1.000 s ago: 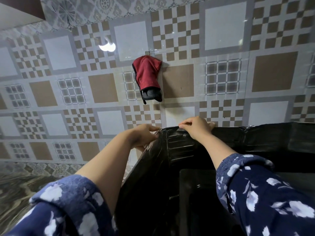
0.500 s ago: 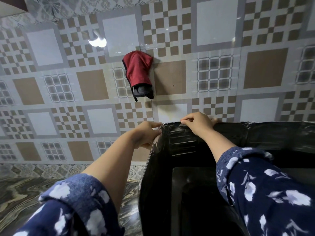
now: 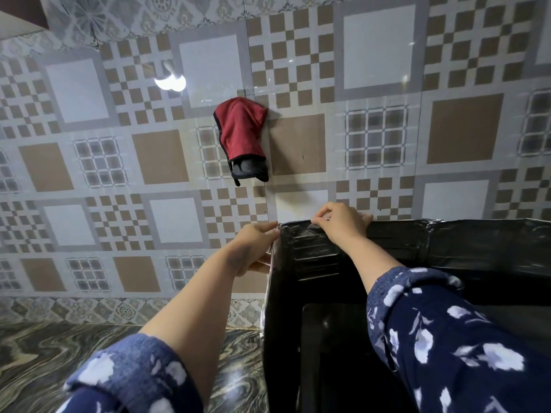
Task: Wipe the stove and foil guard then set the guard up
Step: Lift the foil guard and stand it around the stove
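Pinching the foil guard [image 3: 447,242] rim, both hands' grip – left hand [image 3: 256,248], right hand [image 3: 343,223] – stove hidden

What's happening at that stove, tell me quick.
A person is setting up the foil guard around the stove. It stands upright against the tiled wall. The left hand grips the guard's left corner edge, and the right hand pinches its top rim just beside that corner. A red cloth hangs on the wall above. The marbled countertop lies to the left.
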`<action>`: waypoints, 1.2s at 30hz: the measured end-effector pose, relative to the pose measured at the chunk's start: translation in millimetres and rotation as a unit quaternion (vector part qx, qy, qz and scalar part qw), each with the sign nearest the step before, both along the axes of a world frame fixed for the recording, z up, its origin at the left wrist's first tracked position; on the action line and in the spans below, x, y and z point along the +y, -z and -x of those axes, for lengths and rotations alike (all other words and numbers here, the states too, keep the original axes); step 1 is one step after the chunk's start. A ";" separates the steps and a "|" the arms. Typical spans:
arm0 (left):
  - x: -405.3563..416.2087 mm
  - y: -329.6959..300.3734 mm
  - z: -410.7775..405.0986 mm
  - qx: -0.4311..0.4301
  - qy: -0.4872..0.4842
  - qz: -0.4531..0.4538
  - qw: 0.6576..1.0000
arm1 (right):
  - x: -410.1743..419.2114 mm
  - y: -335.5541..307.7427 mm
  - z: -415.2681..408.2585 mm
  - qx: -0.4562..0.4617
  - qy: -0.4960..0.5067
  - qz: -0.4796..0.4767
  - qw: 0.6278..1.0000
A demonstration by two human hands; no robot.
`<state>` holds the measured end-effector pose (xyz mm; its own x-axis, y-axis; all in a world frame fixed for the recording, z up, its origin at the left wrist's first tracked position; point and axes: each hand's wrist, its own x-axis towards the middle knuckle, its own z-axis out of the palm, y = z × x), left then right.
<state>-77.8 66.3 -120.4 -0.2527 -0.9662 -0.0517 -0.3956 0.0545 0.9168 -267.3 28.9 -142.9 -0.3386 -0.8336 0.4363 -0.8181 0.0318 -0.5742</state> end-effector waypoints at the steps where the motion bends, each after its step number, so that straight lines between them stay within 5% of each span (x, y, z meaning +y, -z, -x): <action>1: 1.5 0.4 -0.4 0.007 0.001 -0.005 1.000 | -0.7 0.2 0.3 0.000 0.005 0.000 1.000; 15: 8.2 18.2 2.6 0.103 0.008 -0.007 0.995 | -1.4 5.6 0.4 0.013 0.008 0.033 0.999; 24: 17.1 10.1 -6.7 0.009 0.012 0.014 1.000 | 8.2 -1.6 2.4 0.078 -0.003 0.032 0.996; 36: 35.1 -7.4 -31.0 -0.110 0.020 0.033 0.993 | 12.2 -4.1 -6.1 0.055 -0.036 0.017 0.998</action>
